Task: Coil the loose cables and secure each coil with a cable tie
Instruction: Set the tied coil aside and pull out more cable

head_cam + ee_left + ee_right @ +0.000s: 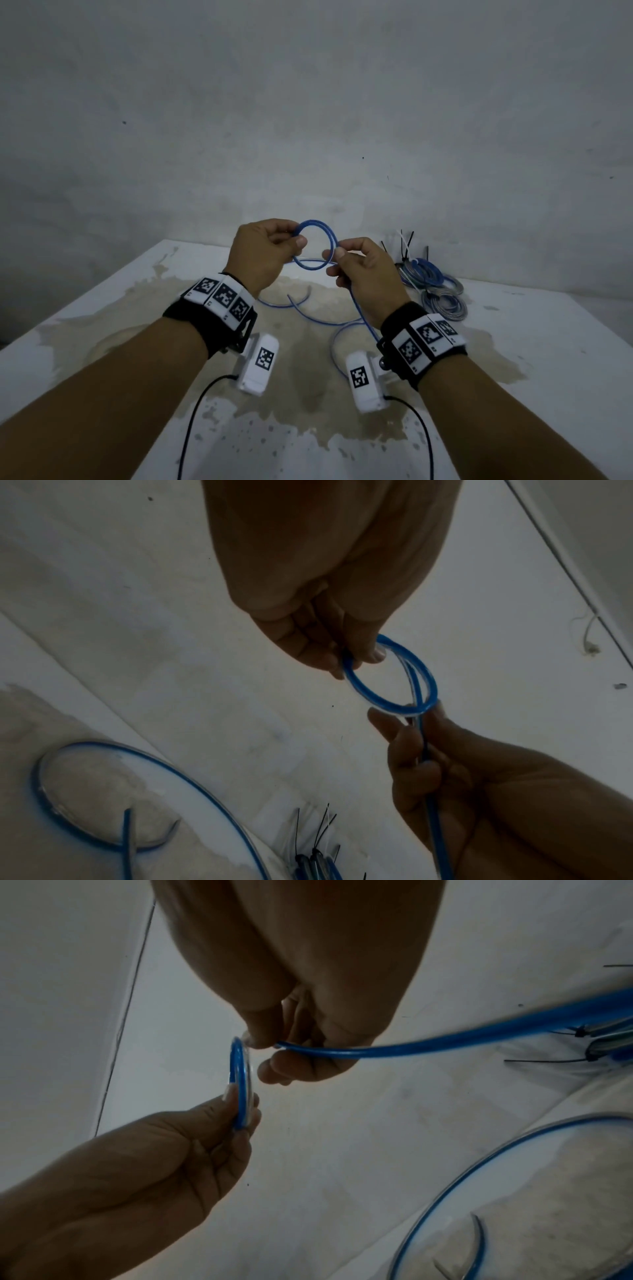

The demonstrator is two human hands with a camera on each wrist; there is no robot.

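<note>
A blue cable (329, 236) forms a small coil held in the air between both hands above the table (102, 325). My left hand (270, 250) pinches the coil's left side with thumb and fingers. My right hand (359, 267) pinches the coil's right side and grips the cable's free run, which trails down past the wrist onto the table. In the left wrist view the blue coil (387, 696) has about two turns between my left hand (356, 656) and my right hand (418, 739). In the right wrist view the coil (240, 1085) is seen edge-on.
Finished coils (442, 294) of blue and grey cable lie at the table's back right, with black and white cable ties (406, 250) sticking up. The loose blue cable (318, 318) curves over the stained tabletop. A grey wall stands close behind.
</note>
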